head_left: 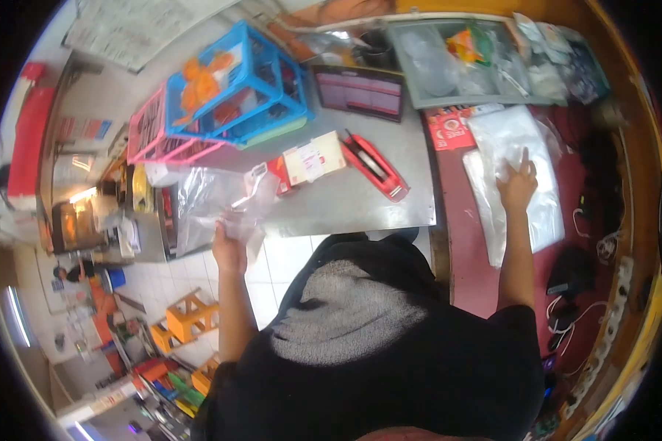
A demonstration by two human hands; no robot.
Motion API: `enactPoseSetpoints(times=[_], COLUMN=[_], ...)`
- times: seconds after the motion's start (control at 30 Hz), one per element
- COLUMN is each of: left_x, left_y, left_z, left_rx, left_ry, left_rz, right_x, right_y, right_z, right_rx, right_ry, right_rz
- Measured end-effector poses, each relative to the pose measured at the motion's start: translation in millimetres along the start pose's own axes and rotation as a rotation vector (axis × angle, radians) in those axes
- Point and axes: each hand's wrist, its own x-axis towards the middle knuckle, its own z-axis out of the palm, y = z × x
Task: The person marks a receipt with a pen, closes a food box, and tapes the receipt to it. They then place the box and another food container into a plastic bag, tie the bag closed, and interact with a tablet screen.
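Observation:
My left hand (230,250) is closed on a clear plastic bag (198,198), which spreads over the left end of the metal table. On the right, my right hand (518,184) rests on a stack of clear plastic bags (541,213) with its fingers spread. The stack lies on a dark red surface (467,257). Between the hands, a red tape dispenser (375,165) and a cream and red box (312,159) stand on the metal table (412,206). A red printed sheet (450,131) shows beside the stack.
A blue basket (235,88) with orange items and a pink basket (148,125) stand at the back left. Behind the dispenser is a dark tablet (360,92). A grey tray (412,62) holds plastic items. Orange stools (191,317) stand on the floor; cables (566,331) lie at right.

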Motion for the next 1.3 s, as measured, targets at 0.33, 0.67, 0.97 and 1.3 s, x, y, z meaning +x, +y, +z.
enactPoseSetpoints(times=[0.33, 0.67, 0.97, 1.3], left_x=[105.9, 296.3, 141.9, 112.7], left_y=[-22.3, -40.5, 91.7, 109.0], left_z=[-124.6, -236.0, -53.7, -49.4], left_rx=[-0.259, 0.706, 0.756, -0.055], left_ry=[0.04, 0.454, -0.568, -0.808], left_rz=[-0.188, 0.042, 0.902, -0.31], right_x=[-2.8, 57.4, -43.4, -37.1], right_y=[27.7, -116.3, -462.5, -549.8], right_z=[48.7, -159.6, -187.9, -183.3], right_rx=[0.283, 0.646, 1.114, 2.222], right_ry=[0.401, 0.903, -0.175, -0.347], right_rz=[-0.052, 0.222, -0.321, 0.013])
